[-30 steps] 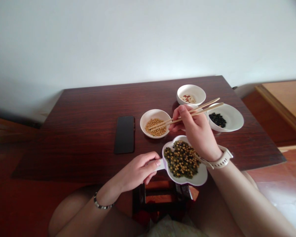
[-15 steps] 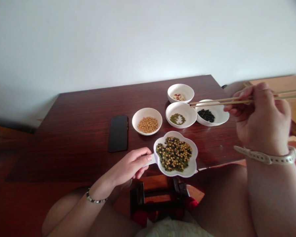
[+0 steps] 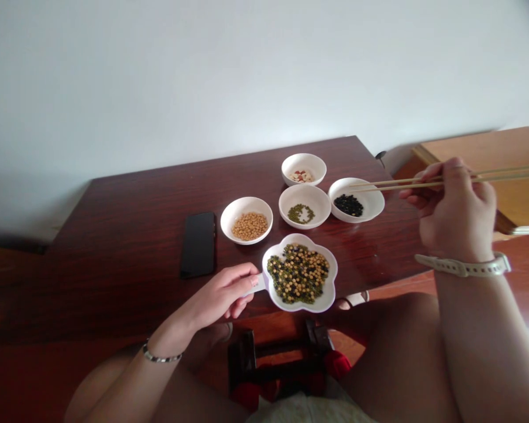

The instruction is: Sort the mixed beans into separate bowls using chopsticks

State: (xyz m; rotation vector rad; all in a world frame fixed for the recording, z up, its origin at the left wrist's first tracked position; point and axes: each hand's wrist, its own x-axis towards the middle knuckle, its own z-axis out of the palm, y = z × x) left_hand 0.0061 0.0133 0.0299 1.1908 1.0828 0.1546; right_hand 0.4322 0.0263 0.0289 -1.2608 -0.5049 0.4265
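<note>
My left hand [image 3: 229,291] is closed around the handle of a white flower-shaped dish [image 3: 329,301], which holds mixed yellow, green and black beans. A pair of chopsticks [image 3: 392,184] is in my right hand [image 3: 458,214], pointing left. Their tips hover over the bowl of black beans [image 3: 349,205]; whether they pinch a bean is too small to tell. Left of that bowl stands a white bowl [image 3: 286,202] with a few green beans [image 3: 300,214]. Behind it, another white bowl [image 3: 316,171] contains pale and reddish pieces. Yellow beans [image 3: 250,226] lie in a bowl behind the dish.
A black phone [image 3: 198,244] lies on the dark wooden table [image 3: 132,229], left of the bowls. To the right is a lighter wooden piece of furniture [image 3: 511,153]. The white wall [image 3: 203,82] rises behind the table. Below the table edge are my legs and a dark frame with red parts.
The chopstick tips have moved from the rim between the green and black bean bowls to over the black beans. The view has shifted slightly right. My left hand still grips the dish.
</note>
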